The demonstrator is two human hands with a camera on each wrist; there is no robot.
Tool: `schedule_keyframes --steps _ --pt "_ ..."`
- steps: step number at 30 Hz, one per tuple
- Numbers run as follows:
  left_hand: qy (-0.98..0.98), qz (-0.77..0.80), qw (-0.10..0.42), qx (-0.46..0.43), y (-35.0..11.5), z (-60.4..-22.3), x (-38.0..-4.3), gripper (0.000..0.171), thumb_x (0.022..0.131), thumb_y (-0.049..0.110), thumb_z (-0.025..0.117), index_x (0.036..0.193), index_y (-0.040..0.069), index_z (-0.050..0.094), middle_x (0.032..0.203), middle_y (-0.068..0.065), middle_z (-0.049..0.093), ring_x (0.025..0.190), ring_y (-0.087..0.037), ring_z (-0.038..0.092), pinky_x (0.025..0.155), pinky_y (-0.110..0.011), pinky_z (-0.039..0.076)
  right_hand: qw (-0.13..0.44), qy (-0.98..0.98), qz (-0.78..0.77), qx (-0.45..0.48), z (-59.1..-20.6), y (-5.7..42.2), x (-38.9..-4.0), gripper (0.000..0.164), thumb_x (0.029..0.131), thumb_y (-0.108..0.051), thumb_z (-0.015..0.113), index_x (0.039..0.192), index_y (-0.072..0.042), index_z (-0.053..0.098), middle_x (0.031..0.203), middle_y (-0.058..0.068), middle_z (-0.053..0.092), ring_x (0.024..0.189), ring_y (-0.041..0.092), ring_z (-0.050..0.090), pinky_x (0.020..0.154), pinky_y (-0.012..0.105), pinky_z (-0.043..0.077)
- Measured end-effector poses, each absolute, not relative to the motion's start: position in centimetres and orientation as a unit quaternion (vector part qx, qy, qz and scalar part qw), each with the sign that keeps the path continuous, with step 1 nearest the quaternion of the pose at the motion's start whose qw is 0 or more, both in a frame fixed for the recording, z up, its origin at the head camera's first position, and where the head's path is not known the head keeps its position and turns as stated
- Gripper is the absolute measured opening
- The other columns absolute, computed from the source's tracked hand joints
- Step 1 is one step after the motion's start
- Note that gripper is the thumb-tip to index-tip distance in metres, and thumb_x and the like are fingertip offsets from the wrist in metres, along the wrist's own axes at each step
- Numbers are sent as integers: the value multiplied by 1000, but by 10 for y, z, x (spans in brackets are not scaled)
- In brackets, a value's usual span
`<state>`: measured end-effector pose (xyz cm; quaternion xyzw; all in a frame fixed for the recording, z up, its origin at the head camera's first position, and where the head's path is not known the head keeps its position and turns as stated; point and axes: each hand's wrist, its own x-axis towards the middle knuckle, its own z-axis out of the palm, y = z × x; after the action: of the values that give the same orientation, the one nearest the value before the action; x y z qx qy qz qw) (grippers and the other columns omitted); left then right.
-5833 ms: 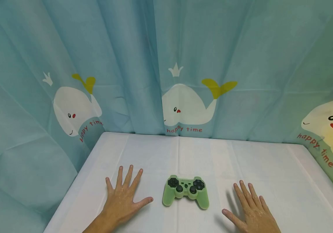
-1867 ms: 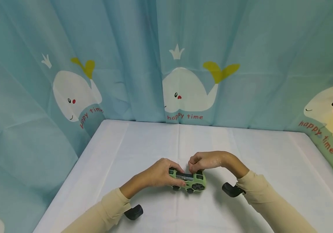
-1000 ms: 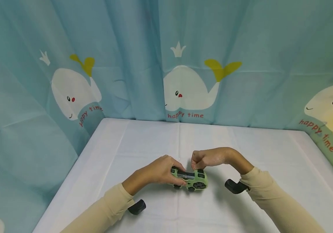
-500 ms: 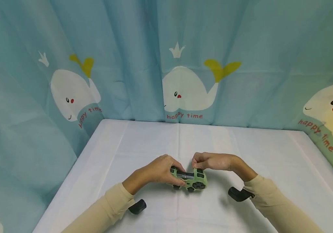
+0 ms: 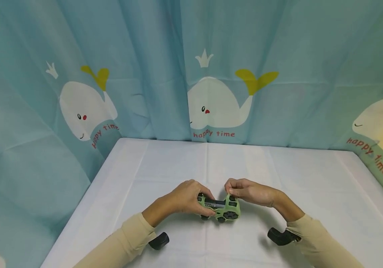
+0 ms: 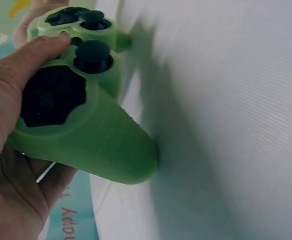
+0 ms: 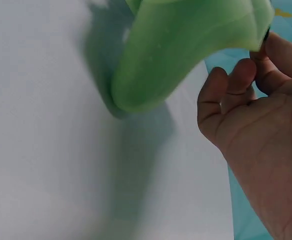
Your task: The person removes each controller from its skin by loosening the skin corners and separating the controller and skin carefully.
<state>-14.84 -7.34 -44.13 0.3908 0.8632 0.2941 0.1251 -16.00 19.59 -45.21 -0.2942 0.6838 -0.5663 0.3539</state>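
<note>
One green game controller (image 5: 227, 208) is tilted up over the near middle of the table, its handles pointing down at the white cloth (image 5: 164, 160); whether they touch it is hard to tell. It has two black thumbsticks and two black button pads on its face. The left hand (image 5: 188, 197) grips one end, thumb laid across the face and fingers behind. The right hand (image 5: 247, 191) bends down at the wrist, with thumb and forefinger pinching the green edge near the other end; its remaining fingers are curled. Both forearms reach in from the lower corners, wearing two beige sleeves (image 5: 124, 238), and two black wrist mounts (image 5: 282, 236) jut out from under them. Beyond the table hangs the blue-green curtain (image 5: 144, 56), bearing three white whales (image 5: 213, 102), two white crowns (image 5: 204, 59) and three red "happy time" captions (image 5: 214, 134).
</note>
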Motion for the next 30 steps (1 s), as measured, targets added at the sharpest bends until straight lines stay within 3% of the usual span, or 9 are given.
schedule_keyframes --steps 8,16,23,30 --pt "871 290 92 386 -74 -445 -142 28 76 42 90 92 22 81 77 23 66 64 4 54 57 -18 43 322 735 -519 -296 -443 198 -149 23 110 -21 45 102 -1 53 103 11 43 98 26 42 83 40 35" --pt "879 283 84 376 -72 -446 -140 29 74 48 90 92 26 81 79 25 66 68 5 55 59 -19 43 311 739 -531 -275 -442 212 -135 24 111 -22 44 106 0 52 109 14 44 102 26 43 84 39 38" --pt "882 277 82 373 -74 -448 -140 31 74 48 90 92 25 81 79 24 66 69 6 55 60 -18 43 306 743 -525 -281 -442 216 -125 22 111 -20 42 109 -1 53 105 15 44 98 23 42 81 37 36" --pt "882 271 84 377 -76 -446 -139 31 75 49 89 93 25 81 79 23 66 68 6 55 60 -17 43 297 727 -538 -306 -446 216 -117 23 112 -14 38 103 7 43 94 9 42 93 23 43 77 39 34"
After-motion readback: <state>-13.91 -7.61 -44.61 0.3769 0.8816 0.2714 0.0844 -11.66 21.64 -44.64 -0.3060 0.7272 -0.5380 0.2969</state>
